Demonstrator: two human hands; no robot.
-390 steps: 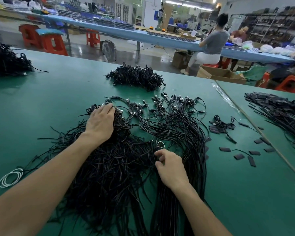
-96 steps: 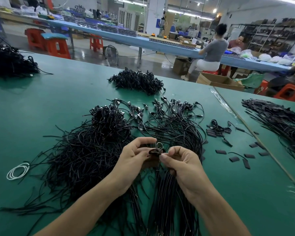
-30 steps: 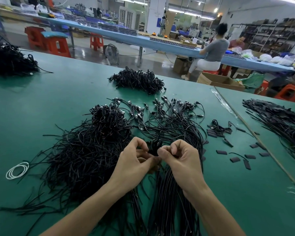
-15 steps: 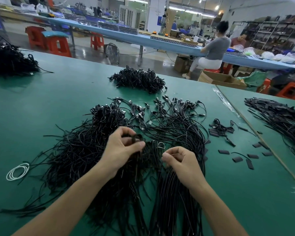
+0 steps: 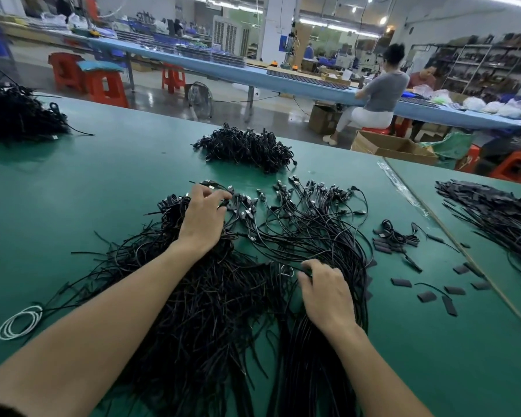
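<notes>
While the left hand (image 5: 203, 219) pinches a plug (image 5: 224, 203) atop the left heap (image 5: 193, 296), the right hand (image 5: 325, 293) curls its fingers into the right bundle (image 5: 328, 236); sorting seems mid-cycle; next, one cable must be singled out cleanly.

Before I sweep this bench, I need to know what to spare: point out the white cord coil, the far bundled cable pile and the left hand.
white cord coil (image 5: 6, 328): head view, its left strands.
far bundled cable pile (image 5: 244, 149): head view, middle of heap.
left hand (image 5: 202, 218): head view, back of hand.
</notes>
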